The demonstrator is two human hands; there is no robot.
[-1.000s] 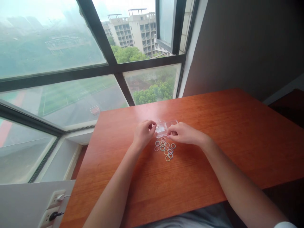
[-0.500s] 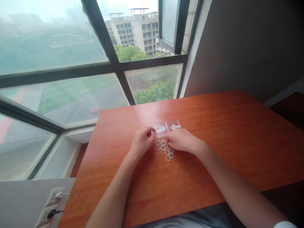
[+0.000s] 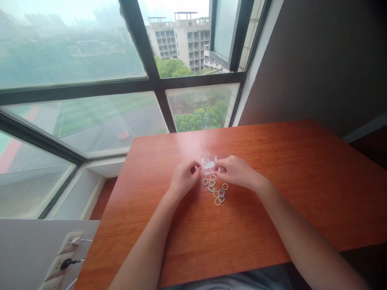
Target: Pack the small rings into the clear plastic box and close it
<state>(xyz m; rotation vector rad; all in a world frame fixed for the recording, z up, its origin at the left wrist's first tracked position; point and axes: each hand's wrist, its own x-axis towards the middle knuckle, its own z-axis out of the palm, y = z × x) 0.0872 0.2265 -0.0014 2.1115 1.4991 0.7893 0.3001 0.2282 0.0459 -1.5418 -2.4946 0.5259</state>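
A small clear plastic box [image 3: 208, 167] with its lid open lies on the table, with a few rings inside. My left hand [image 3: 185, 176] is at the box's left edge, thumb and fingertips pinched; whether they grip the edge or something small is hidden. My right hand [image 3: 234, 171] covers most of the lid, its thumb and fingers pinched at the right side of the box. What sits between those fingertips is too small to tell. Just in front of the box, several thin pale rings [image 3: 212, 183] lie loose, some overlapping. One ring [image 3: 225, 187] lies below my right hand.
The reddish-brown wooden table [image 3: 236, 233] runs up to a large dark-framed window [image 3: 199, 82]. A grey wall [image 3: 308, 60] rises to the right. Power sockets [image 3: 62, 264] with plugged-in cables are on the low wall at left.
My right hand has lifted off the loose rings and moved up to the box, uncovering a ring. My left hand stays beside the box. The whole view has shifted slightly.
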